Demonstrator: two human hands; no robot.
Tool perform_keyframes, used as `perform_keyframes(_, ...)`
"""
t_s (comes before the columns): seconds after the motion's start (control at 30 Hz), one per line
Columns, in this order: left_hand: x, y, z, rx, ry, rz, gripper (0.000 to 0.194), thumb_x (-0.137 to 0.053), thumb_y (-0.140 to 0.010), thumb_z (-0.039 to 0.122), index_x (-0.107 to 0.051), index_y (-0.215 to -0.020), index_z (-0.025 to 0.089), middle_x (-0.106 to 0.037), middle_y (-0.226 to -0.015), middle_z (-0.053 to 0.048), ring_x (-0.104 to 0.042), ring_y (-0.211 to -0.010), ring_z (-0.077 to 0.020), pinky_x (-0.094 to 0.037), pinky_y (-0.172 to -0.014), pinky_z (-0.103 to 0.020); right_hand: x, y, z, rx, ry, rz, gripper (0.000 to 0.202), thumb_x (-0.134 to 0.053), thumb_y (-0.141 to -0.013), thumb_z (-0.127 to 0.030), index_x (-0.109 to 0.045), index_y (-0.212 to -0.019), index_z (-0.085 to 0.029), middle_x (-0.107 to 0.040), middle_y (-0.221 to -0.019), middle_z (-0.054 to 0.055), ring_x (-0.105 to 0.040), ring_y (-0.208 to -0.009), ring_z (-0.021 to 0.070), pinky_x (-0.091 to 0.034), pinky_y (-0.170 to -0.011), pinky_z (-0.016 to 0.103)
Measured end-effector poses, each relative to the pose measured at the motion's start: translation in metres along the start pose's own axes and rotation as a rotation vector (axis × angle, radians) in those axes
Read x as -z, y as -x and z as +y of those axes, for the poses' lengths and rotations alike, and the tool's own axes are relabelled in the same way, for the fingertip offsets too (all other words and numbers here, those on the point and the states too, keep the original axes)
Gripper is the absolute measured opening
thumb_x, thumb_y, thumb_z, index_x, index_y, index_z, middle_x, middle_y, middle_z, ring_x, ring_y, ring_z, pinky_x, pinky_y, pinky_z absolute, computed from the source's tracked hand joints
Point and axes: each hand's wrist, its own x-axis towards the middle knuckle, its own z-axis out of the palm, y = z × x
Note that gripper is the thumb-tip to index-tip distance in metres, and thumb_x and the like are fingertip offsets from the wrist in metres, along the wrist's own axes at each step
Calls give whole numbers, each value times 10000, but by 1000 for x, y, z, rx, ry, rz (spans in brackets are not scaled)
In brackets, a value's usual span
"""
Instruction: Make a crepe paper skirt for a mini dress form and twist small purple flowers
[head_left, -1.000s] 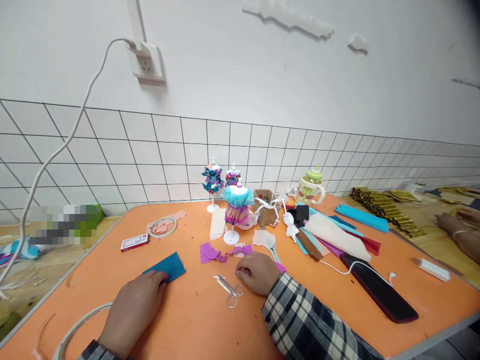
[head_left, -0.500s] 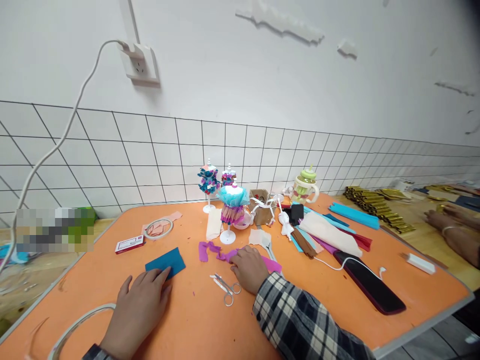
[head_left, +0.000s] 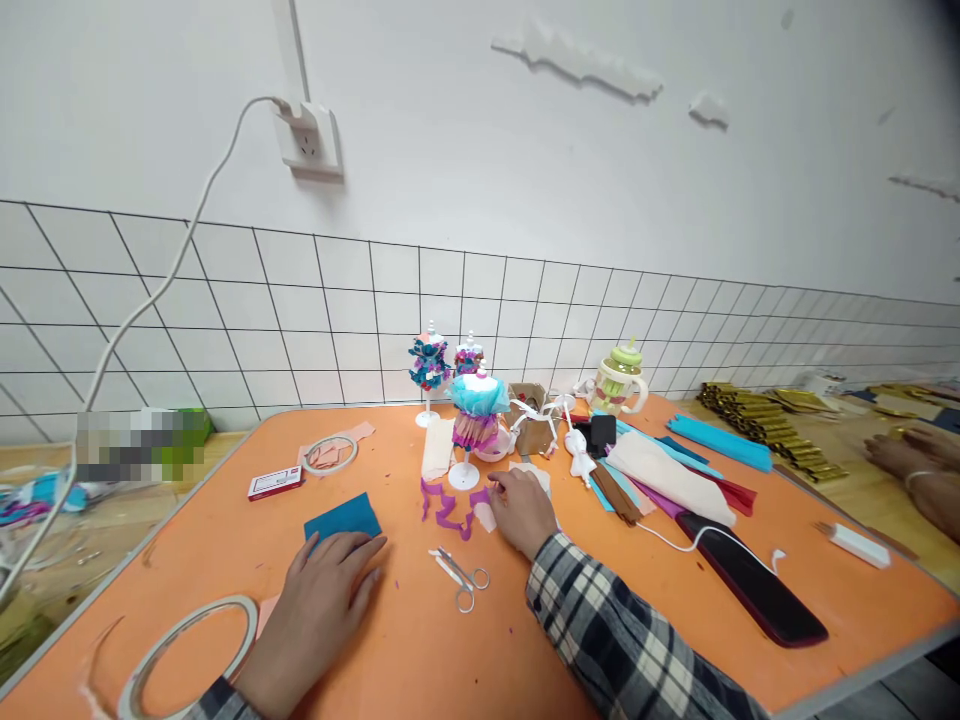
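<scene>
While the print on the small red-and-white box, left of centre, is too small to read, the left hand lies open, palm down, at lower left, its fingers at the near edge of the teal sheet. At lower centre, the right hand curls loosely just beside purple scraps; whether it grips anything cannot be told. Small scissors lie between the hands.

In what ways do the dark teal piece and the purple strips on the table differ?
The dark teal piece is a single flat shape with straight edges; the purple strips are narrow and crooked. The dark teal piece lies by the left hand, the purple strips nearer the right hand. Both lie on the orange table.
</scene>
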Motion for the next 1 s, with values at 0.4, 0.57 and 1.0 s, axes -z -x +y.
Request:
perform_keyframes(0.4,-10,0,-15,-148,28,151,243,-576,-894,365,-748,-1053,302,-764,-1015,-60,-713,-924,-258,-555,-839,-399,-34,-61,-19,21,-72,-32,337,-584,-957,-363,-588,-1222,-157,-610,-1222,94,-630,-1037,211,-548,-884,432)
perform_keyframes(0.57,-15,1,-12,-174,34,112,240,-586,-910,402,-733,-1089,343,-759,-1053,-47,-707,-968,-260,-553,-873,-415,-27,-60,-24,81,-101,-16,243,-510,-982,-312,-711,-952,-178,-714,-985,81,-620,-1005,197,-454,-876,319)
perform_keyframes(1.0,-10,-1,-4,-128,56,25,249,-579,-912,392,-734,-1087,308,-750,-1068,-61,-692,-1004,-273,-538,-903,-447,-39,-67,-9,-17,-70,-117,314,-570,-965,-354,-592,-1228,-183,-598,-1254,99,-621,-1054,207,-546,-896,415)
